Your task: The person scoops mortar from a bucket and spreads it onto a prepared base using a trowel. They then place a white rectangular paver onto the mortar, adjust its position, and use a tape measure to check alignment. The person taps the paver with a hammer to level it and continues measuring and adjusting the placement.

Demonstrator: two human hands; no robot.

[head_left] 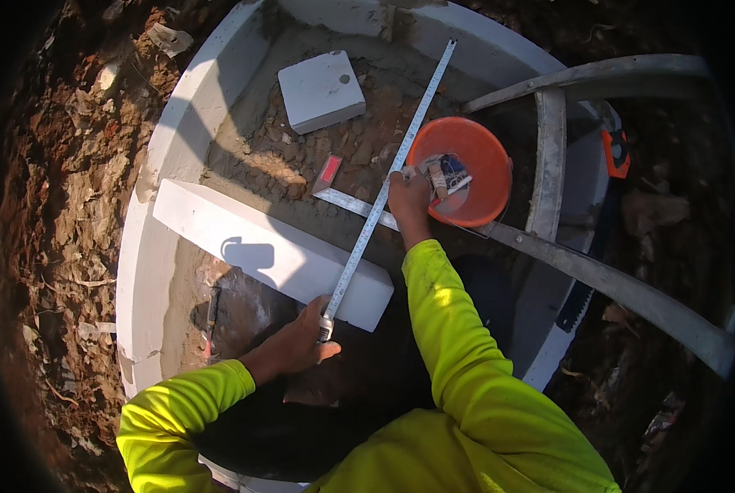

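Note:
My left hand (295,341) is closed around the case of a tape measure (324,329). Its blade (373,215) runs out diagonally over a long white block (260,251) to the hooked end near the far wall. Partway along, my right hand (410,197) is closed at the blade's edge, its fingertips partly hidden. A metal square (353,203) with a red-marked handle lies below the blade, one end passing behind my right wrist. Beside that hand stands an orange bucket (492,172) with several small tools inside.
A smaller white block (320,90) lies on rubble inside the pale walls (191,94). A metal ladder (550,156) leans in from the right. An orange-handled tool (616,154) and a dark toothed saw blade (575,306) are at the right wall. Rough earth (55,246) surrounds it.

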